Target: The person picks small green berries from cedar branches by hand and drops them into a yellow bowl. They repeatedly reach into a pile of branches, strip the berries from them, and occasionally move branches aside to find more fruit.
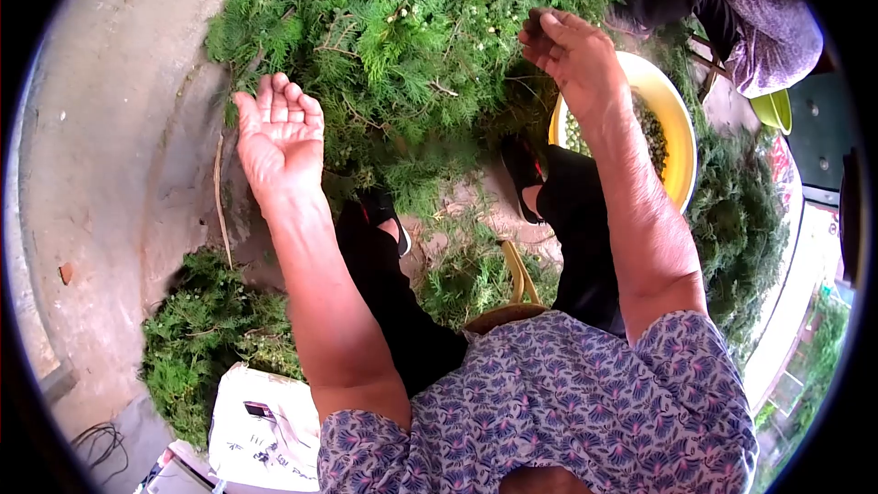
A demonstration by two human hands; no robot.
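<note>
Both hands are raised in front of a big heap of green conifer branches (393, 46) dotted with pale berries. My left hand (283, 133), palm up with its fingers a little curled, is open and holds nothing; it is at the heap's left edge. Near the heap's right side, my right hand (572, 50) is also open, fingers apart and slightly bent, with nothing visible in it. Under my right forearm stands a yellow basin (677, 119) with small green berries inside, partly hidden by the arm.
Another person (764, 23) sits at the upper right, beside a yellow-green container (774, 112). More branches (215, 338) lie at the lower left, near a white sack (261, 430) with a dark phone-like object. Cut greenery lies between my feet and at the right.
</note>
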